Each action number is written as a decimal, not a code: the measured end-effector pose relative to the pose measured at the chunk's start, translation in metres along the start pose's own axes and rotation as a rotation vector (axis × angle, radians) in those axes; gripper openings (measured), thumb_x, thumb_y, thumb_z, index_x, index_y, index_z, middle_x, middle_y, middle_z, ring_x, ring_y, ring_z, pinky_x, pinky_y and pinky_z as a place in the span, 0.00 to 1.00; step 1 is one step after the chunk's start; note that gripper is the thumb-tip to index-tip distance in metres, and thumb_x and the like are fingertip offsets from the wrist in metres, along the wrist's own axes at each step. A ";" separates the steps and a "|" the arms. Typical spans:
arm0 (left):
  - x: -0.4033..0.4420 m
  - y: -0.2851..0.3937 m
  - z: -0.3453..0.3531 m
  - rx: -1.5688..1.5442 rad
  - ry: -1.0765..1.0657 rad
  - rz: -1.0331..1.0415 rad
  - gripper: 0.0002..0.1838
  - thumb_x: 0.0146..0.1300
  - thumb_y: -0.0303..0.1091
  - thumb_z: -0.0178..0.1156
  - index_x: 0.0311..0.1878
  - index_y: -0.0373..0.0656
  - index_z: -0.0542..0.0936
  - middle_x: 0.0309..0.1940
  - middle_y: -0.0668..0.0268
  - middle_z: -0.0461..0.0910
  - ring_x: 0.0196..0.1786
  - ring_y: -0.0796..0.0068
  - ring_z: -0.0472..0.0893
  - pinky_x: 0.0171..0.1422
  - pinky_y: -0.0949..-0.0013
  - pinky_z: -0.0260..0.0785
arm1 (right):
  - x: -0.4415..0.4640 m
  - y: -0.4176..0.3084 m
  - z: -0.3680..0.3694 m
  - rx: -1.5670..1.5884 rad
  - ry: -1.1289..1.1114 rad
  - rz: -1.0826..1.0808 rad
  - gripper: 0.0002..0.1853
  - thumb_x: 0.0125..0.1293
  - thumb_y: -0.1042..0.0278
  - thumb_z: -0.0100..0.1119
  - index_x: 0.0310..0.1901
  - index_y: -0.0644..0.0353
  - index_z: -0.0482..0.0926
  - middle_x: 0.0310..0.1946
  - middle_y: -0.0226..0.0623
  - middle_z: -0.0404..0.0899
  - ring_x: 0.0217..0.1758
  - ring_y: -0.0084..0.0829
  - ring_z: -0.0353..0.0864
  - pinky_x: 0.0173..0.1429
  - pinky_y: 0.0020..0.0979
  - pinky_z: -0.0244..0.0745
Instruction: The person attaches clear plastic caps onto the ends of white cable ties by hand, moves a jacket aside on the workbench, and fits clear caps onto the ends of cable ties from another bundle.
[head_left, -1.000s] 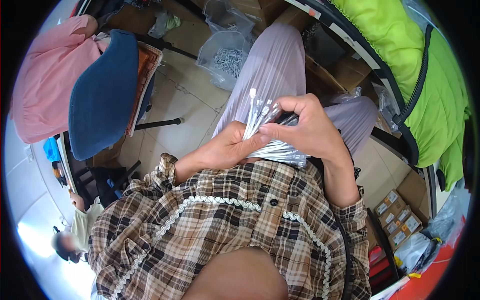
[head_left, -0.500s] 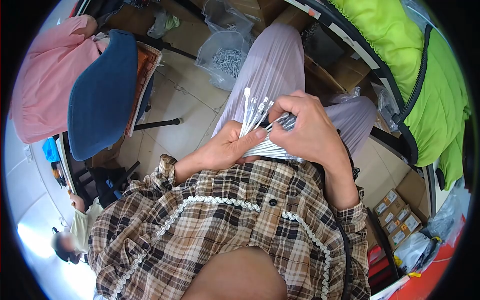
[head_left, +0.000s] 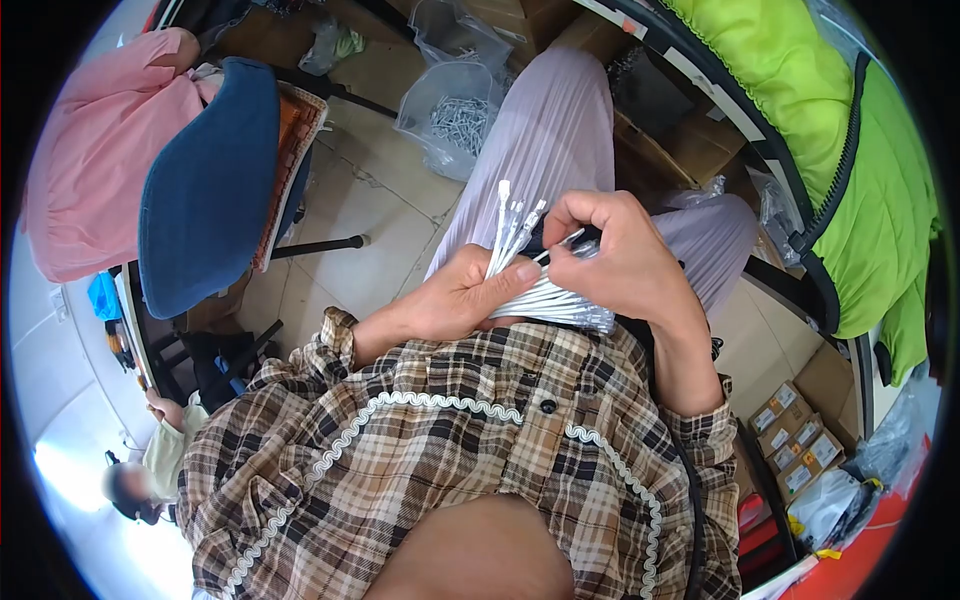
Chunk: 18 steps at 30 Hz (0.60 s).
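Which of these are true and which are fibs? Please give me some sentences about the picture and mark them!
1. Both hands are empty. False: the left hand holds a bunch of white wires, and the right hand pinches a thin piece.
2. The plaid shirt has wavy white trim. True.
3. The puffy cloth at the upper right is purple. False: the puffy cloth is lime green.
4. Small metal pieces are in a clear container. True.
5. The floor is covered in carpet. False: the floor has tiles.

Left hand [head_left: 474, 292] and right hand [head_left: 622, 254] hold white wires [head_left: 555, 300].
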<state>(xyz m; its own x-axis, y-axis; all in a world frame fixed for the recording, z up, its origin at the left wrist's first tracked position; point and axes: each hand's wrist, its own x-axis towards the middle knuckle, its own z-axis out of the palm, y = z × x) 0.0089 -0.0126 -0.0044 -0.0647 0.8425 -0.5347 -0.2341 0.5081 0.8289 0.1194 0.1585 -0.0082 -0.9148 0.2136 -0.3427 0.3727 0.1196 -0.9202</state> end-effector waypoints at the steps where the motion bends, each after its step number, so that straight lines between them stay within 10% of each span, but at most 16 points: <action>1: 0.000 0.000 0.000 -0.001 -0.001 -0.002 0.22 0.75 0.42 0.46 0.24 0.42 0.74 0.14 0.71 0.69 0.16 0.85 0.62 0.18 0.80 0.55 | 0.000 0.001 0.001 0.001 0.000 0.002 0.04 0.46 0.79 0.57 0.26 0.66 0.79 0.25 0.32 0.79 0.28 0.22 0.71 0.38 0.21 0.67; 11: 0.001 0.000 -0.002 0.034 -0.050 0.037 0.22 0.75 0.43 0.47 0.24 0.42 0.74 0.14 0.72 0.69 0.17 0.85 0.62 0.19 0.80 0.56 | 0.010 0.006 0.001 0.304 -0.076 -0.107 0.03 0.45 0.79 0.57 0.25 0.65 0.77 0.24 0.31 0.78 0.27 0.22 0.70 0.38 0.20 0.67; 18: -0.002 0.002 0.000 0.004 -0.049 -0.016 0.23 0.75 0.44 0.46 0.24 0.42 0.74 0.14 0.71 0.69 0.17 0.85 0.63 0.20 0.80 0.56 | -0.002 0.001 0.001 -0.033 -0.001 -0.065 0.05 0.47 0.77 0.62 0.28 0.67 0.80 0.26 0.33 0.79 0.27 0.23 0.71 0.35 0.21 0.68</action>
<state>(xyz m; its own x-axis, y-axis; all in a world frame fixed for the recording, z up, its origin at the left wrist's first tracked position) 0.0089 -0.0137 -0.0019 -0.0132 0.8420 -0.5392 -0.2311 0.5221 0.8210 0.1212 0.1572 -0.0087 -0.9373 0.2035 -0.2829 0.3176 0.1650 -0.9338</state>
